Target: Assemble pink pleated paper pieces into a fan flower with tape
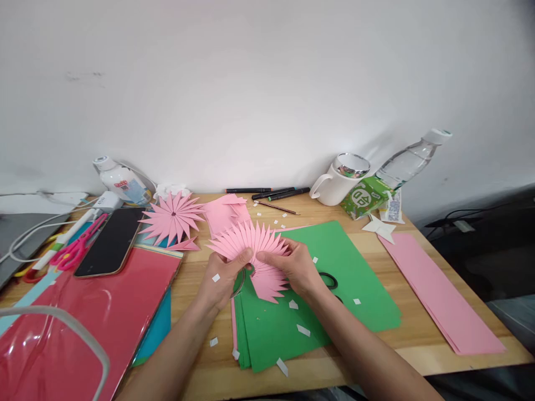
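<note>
Between my two hands is a pink paper fan [261, 253] of many pointed folds, spread in a partial ring that opens toward the lower left. My left hand [228, 273] pinches its left side, thumb on top. My right hand [295, 264] grips the right side, its thumb close to the other thumb and its fingers under the folds. Below lies a stack of green paper [334, 289] with small white paper scraps [304, 331] scattered over it. Black scissor handles [329, 280] show partly beside my right wrist. A finished-looking pink paper pinwheel [173, 214] rests at the back left.
Left are a phone [109, 242], pink scissors [79, 245], a red packet [137, 301] and a white bottle [123, 181]. Pens [288, 194], a mug [340, 181], a green box [365, 196] and a water bottle [409, 161] line the wall. Pink strips [443, 295] lie right.
</note>
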Demonstrator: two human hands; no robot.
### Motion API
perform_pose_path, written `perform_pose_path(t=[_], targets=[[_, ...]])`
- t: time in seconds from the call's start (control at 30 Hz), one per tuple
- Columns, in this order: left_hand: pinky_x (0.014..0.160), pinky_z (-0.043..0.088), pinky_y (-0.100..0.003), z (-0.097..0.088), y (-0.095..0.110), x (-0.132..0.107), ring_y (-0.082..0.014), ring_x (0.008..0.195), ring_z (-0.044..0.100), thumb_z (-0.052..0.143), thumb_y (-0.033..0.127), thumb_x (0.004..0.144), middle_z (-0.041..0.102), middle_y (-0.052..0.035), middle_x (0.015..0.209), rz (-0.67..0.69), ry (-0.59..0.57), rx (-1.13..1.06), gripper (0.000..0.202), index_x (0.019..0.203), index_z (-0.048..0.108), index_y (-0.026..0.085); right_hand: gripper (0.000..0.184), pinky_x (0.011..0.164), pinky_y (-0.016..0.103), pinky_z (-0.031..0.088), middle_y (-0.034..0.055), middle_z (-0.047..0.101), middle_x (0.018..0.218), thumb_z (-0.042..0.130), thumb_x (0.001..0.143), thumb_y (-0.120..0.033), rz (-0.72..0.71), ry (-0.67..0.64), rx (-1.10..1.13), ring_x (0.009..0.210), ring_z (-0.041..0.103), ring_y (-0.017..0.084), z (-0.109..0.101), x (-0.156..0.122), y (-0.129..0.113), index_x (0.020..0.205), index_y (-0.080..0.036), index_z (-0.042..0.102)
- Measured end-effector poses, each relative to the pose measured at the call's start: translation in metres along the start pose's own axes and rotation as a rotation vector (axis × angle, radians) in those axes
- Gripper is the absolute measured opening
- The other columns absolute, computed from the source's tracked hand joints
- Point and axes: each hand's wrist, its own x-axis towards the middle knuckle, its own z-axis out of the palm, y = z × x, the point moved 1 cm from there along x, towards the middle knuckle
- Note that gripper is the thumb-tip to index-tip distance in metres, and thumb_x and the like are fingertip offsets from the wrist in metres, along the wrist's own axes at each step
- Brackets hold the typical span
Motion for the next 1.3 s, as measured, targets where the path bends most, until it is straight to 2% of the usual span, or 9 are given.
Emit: perform_pose_path(t=[0.17, 0.37, 0.43, 0.5, 0.7, 0.93, 1.03, 1.17, 1.3], targets=[[0.056, 0.048, -0.026, -0.002, 0.008, -0.002, -0.0130, 0.058, 0.058, 0.078, 0.049, 0.064, 0.061, -0.0032, 0.062, 0.000, -0.075, 0.073, 0.039, 0.064, 0.064, 0.012, 0.036, 0.064, 0.030, 0.053, 0.0044, 0.076, 0.078, 0.088, 0.049, -0.025, 0.023, 0.026, 0.031, 0.063, 0.067, 0.018, -0.004, 0.004, 0.003, 0.079, -0.014, 0.073], [0.048, 0.042, -0.022, -0.001, 0.013, -0.003, -0.0091, 0.047, 0.048, 0.082, 0.042, 0.059, 0.043, 0.0042, 0.041, 0.049, -0.032, 0.131, 0.043, 0.044, 0.053, 0.014, 0.034, 0.065, 0.031, 0.054, 0.0035, 0.076, 0.078, 0.088, 0.049, -0.024, 0.039, 0.002, 0.048, 0.063, 0.067, 0.017, -0.005, 0.004, 0.003, 0.078, -0.015, 0.074], [0.043, 0.037, -0.021, -0.002, 0.007, -0.001, -0.0068, 0.043, 0.043, 0.082, 0.043, 0.059, 0.046, 0.0032, 0.043, 0.029, 0.001, 0.125, 0.042, 0.046, 0.056, 0.012, 0.034, 0.066, 0.031, 0.054, 0.0034, 0.076, 0.077, 0.088, 0.048, -0.024, 0.035, 0.006, 0.054, 0.063, 0.067, 0.017, -0.004, 0.003, 0.003, 0.078, -0.015, 0.074], [0.046, 0.038, -0.022, -0.003, 0.000, 0.001, -0.0081, 0.048, 0.047, 0.082, 0.041, 0.060, 0.054, 0.0002, 0.050, 0.043, 0.006, 0.093, 0.039, 0.049, 0.060, 0.011, 0.035, 0.066, 0.031, 0.054, 0.0033, 0.076, 0.076, 0.089, 0.047, -0.025, 0.025, 0.012, 0.055, 0.062, 0.067, 0.017, -0.002, 0.003, 0.002, 0.078, -0.015, 0.074], [0.050, 0.042, -0.024, -0.002, -0.008, 0.004, -0.0086, 0.050, 0.048, 0.084, 0.035, 0.059, 0.054, 0.0005, 0.051, 0.018, 0.002, -0.025, 0.038, 0.047, 0.057, 0.012, 0.037, 0.064, 0.030, 0.053, 0.0038, 0.076, 0.074, 0.089, 0.046, -0.026, 0.011, 0.037, 0.056, 0.061, 0.067, 0.017, 0.001, 0.001, 0.001, 0.077, -0.014, 0.072], [0.056, 0.047, -0.024, 0.000, -0.008, 0.004, -0.0098, 0.056, 0.054, 0.082, 0.039, 0.062, 0.062, -0.0006, 0.065, 0.060, 0.063, 0.019, 0.033, 0.070, 0.065, 0.012, 0.041, 0.067, 0.032, 0.053, 0.0035, 0.076, 0.074, 0.089, 0.044, -0.024, 0.019, 0.053, 0.108, 0.064, 0.067, 0.018, 0.003, 0.001, 0.003, 0.080, -0.014, 0.072], [0.055, 0.047, -0.025, 0.000, -0.007, 0.004, -0.0106, 0.056, 0.055, 0.079, 0.042, 0.065, 0.062, 0.0003, 0.066, 0.095, 0.042, 0.034, 0.035, 0.077, 0.064, 0.014, 0.042, 0.067, 0.032, 0.053, 0.0032, 0.075, 0.075, 0.089, 0.045, -0.024, 0.019, 0.062, 0.125, 0.065, 0.067, 0.018, 0.005, 0.000, 0.005, 0.082, -0.015, 0.072], [0.058, 0.048, -0.024, 0.000, -0.004, 0.002, -0.0112, 0.062, 0.056, 0.076, 0.043, 0.069, 0.063, -0.0003, 0.072, 0.113, 0.019, 0.029, 0.033, 0.082, 0.064, 0.015, 0.037, 0.070, 0.031, 0.052, 0.0023, 0.075, 0.079, 0.088, 0.050, -0.026, -0.010, 0.078, 0.153, 0.067, 0.066, 0.017, 0.006, 0.000, 0.008, 0.082, -0.017, 0.072], [0.071, 0.049, -0.025, 0.002, -0.001, 0.000, -0.0141, 0.077, 0.062, 0.075, 0.040, 0.071, 0.069, -0.0043, 0.086, 0.124, -0.001, 0.020, 0.034, 0.093, 0.065, 0.016, 0.031, 0.069, 0.031, 0.050, 0.0020, 0.074, 0.078, 0.083, 0.060, -0.033, -0.030, 0.055, 0.204, 0.068, 0.065, 0.016, 0.006, 0.002, 0.013, 0.083, -0.017, 0.071]])
